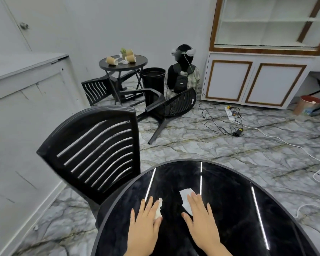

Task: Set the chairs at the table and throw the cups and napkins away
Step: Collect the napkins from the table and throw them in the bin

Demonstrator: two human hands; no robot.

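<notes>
Both my hands lie flat on a round glossy black table (229, 182) in front of me. My left hand (146, 218) rests with straight fingers on a crumpled white napkin (158, 209). My right hand (201, 217) presses its fingertips on a flat white napkin (186, 195). A black slatted chair (98, 154) stands upright at the table's left edge. Farther back a second round table (123, 64) carries paper cups (112, 60), napkins and a small plant. Two black chairs lie tipped over beside it, one on the left (95, 91) and one nearer the middle (174, 104).
A black bin (153, 78) stands behind the fallen chairs. A person with a backpack (182, 74) sits on the floor facing away. Cables, a power strip (231, 112) and a white cord cross the marble floor at right. White cabinets line the left and the back right.
</notes>
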